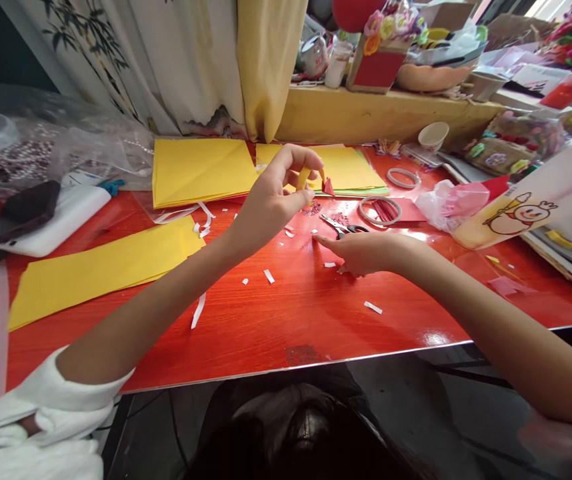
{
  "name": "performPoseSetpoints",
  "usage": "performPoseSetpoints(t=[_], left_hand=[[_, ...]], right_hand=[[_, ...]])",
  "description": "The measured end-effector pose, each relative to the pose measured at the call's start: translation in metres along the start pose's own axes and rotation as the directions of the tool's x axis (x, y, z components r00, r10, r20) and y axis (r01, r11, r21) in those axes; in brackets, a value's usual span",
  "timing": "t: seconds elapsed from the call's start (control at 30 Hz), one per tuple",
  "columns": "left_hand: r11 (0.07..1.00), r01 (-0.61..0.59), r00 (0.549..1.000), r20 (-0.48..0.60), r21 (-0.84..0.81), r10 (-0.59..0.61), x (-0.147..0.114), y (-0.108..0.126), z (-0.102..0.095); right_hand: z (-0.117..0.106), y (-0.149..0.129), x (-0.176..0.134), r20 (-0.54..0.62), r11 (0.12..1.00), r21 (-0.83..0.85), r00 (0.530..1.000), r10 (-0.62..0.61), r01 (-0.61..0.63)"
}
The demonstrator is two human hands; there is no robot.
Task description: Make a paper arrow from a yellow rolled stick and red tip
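My left hand (pixel 279 190) is raised above the middle of the red table. Its thumb and fingers are closed on a curled yellow paper strip (pixel 304 178), which has a small red paper piece (pixel 328 187) at its hanging end. Low over the tabletop, my right hand (pixel 369 255) points left with a finger stretched out, and I see nothing held in it. Just behind that hand lie black-handled scissors (pixel 342 228), partly hidden by it. Small white paper scraps (pixel 269 276) and red bits (pixel 312 209) are scattered around.
Yellow paper stacks (pixel 201 170) lie at the back and a long yellow stack (pixel 101 263) at the left. Tape rolls (pixel 380 211), a white cup (pixel 433 137) and a printed drink cup (pixel 521 207) stand to the right. A dark phone (pixel 23 212) rests on a white box.
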State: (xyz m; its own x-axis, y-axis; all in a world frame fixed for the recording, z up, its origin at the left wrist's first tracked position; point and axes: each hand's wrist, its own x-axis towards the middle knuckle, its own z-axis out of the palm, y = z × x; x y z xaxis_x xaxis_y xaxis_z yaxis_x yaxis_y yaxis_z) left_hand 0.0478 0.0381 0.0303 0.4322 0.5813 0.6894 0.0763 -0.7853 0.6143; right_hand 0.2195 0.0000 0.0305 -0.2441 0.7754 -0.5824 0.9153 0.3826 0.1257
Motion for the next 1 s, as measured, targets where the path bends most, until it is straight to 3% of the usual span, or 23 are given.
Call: performPoseSetpoints(t=[0.2,0.37,0.53,0.67,0.77,0.87,1.0], left_hand=[[1.0,-0.006,1.0,0.009,-0.007,0.006,0.001,0.0,0.0],[0.999,-0.023,0.999,0.025,0.04,0.022,-0.001,-0.001,0.002],[1.0,-0.014,0.996,0.091,0.019,0.012,-0.005,0.005,0.009],[1.0,0.005,0.992,0.126,-0.023,-0.002,-0.012,0.007,0.016],[0.996,0.003,0.988,0.154,-0.084,0.01,-0.017,0.006,0.02],[0.993,0.014,0.976,0.217,-0.118,0.012,-0.02,0.003,0.021],[0.993,0.042,0.962,0.272,-0.109,-0.011,-0.019,0.0,0.019]], right_hand=[[0.019,0.031,0.0,-0.019,0.939,0.331,0.995,0.102,-0.09],[0.053,0.041,-0.018,-0.334,0.843,0.53,0.936,0.107,0.092],[0.07,0.024,-0.027,-0.473,0.527,0.801,0.84,0.266,0.284],[0.064,0.002,-0.018,-0.555,0.112,0.83,0.828,0.083,0.546],[0.051,-0.008,-0.009,-0.634,-0.112,0.758,0.766,0.101,0.642],[0.039,-0.01,-0.003,-0.661,-0.204,0.695,0.724,0.197,0.69],[0.035,-0.006,0.004,-0.614,-0.201,0.684,0.703,0.36,0.701]])
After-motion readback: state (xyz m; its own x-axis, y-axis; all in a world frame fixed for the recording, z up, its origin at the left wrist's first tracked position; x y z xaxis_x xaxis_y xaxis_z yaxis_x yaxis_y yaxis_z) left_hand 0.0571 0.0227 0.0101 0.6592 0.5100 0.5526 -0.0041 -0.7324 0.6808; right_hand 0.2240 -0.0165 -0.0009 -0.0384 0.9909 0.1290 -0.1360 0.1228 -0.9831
